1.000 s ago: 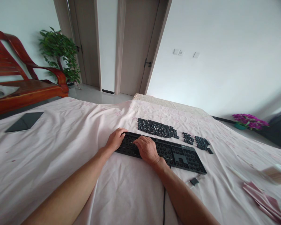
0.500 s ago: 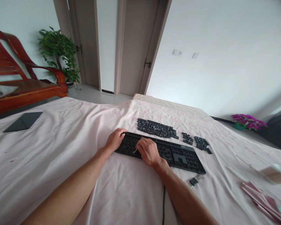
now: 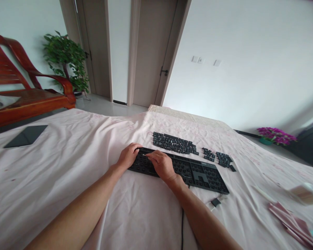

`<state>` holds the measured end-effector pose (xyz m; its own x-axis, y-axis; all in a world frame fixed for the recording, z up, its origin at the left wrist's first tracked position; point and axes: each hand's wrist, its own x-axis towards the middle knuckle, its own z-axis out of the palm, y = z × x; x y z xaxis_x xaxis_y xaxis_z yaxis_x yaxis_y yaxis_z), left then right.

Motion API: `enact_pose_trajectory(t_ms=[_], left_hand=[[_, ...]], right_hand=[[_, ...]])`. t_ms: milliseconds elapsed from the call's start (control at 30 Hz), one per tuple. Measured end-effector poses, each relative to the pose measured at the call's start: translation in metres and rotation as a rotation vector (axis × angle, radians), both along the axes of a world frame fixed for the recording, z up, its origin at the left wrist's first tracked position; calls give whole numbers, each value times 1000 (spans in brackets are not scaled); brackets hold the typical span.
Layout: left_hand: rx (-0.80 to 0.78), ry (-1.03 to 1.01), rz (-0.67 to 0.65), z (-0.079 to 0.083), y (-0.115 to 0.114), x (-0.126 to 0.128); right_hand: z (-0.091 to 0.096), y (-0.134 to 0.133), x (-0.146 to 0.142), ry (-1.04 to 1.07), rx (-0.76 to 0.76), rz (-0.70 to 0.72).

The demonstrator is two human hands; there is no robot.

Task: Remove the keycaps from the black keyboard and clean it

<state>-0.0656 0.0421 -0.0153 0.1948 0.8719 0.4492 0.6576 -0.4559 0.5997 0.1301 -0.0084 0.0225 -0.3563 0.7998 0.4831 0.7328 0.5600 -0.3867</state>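
A black keyboard [image 3: 198, 185] with its keycaps off lies at a slant on the pink bedsheet. My left hand [image 3: 128, 155] grips its far left corner, thumb on top of the frame. Between the fingertips of my right hand [image 3: 163, 165] is a thin cotton swab [image 3: 145, 155], its pale tip at the upper left rows of the keyboard. That hand covers the middle of the key area. Behind the keyboard, the loose keycaps [image 3: 173, 143] lie grouped in rows, with two smaller keycap groups [image 3: 224, 159] farther right.
A small dark square piece [image 3: 215, 202] lies near the keyboard's right front edge, and a cable [image 3: 182, 225] runs toward me. At right are a pink cloth [image 3: 289, 220] and a blurred clear tub [image 3: 307, 193]. A dark tablet [image 3: 26, 135] rests at far left.
My right hand has shifted slightly up and left, taking the swab from the lower key rows to the upper ones. My left hand stays on the corner.
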Motion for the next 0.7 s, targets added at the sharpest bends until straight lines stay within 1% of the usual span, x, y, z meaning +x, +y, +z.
enact_pose_trajectory(t_ms=[233, 467, 600, 700], left_hand=[[6, -3, -4, -1, 0, 0], [1, -6, 3, 0, 0, 0], [7, -10, 3, 1, 0, 0], [13, -13, 6, 0, 0, 0]], right_hand=[[-1, 3, -9, -99, 21, -56], [-4, 1, -9, -221, 68, -42], [0, -5, -8, -236, 89, -44], [2, -9, -7, -232, 87, -19]])
